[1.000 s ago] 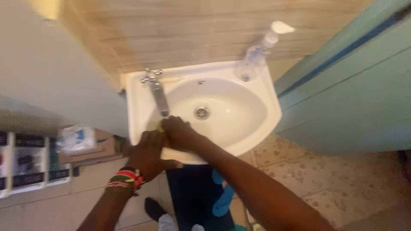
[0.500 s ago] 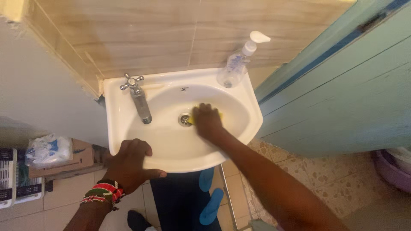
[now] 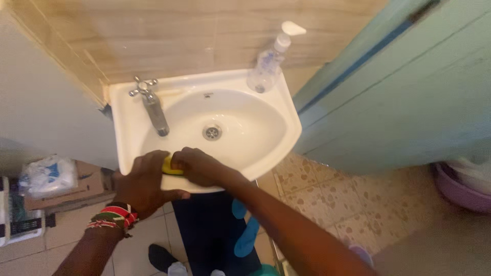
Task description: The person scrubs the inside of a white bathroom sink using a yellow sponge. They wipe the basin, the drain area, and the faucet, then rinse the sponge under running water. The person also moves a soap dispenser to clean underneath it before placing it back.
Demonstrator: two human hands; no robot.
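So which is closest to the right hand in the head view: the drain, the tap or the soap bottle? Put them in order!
From the right hand:
1. Drain, just beyond it, mid-basin.
2. Tap, back left.
3. Soap bottle, back right corner of the sink.

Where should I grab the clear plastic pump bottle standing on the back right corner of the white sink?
Grip the clear plastic pump bottle around its wide lower body, probably coming from the front, over the basin. It stands against the tiled wall with the door close on its right, and its narrow pump head offers less hold.

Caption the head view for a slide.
Right hand presses a yellow sponge on the white sink front rim; left hand grips that rim.
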